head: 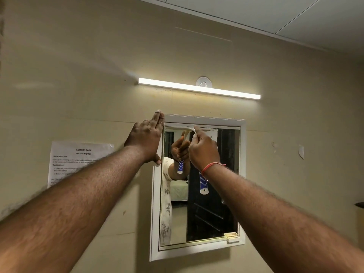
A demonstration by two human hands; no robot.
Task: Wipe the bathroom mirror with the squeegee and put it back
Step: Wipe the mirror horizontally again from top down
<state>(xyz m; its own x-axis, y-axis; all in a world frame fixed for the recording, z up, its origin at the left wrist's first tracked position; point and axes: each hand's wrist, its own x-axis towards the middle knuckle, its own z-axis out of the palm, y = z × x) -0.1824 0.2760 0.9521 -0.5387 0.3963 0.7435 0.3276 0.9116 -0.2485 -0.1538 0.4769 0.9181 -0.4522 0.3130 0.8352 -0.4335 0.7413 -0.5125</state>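
Note:
A white-framed mirror (214, 194) hangs on the beige wall. My right hand (203, 149) grips a squeegee (203, 184) with a blue-and-white handle; its pale blade lies flat along the top edge of the glass. The handle end hangs below my wrist. My left hand (146, 138) lies flat with fingers together against the mirror's upper left frame and the wall beside it, holding nothing. The glass reflects my hand, the squeegee and a dark door.
A lit tube light (199, 88) runs above the mirror. A printed task sheet (78, 160) is stuck on the wall to the left. A small white latch (233, 237) sits at the mirror's lower right corner. The ceiling edge is at top right.

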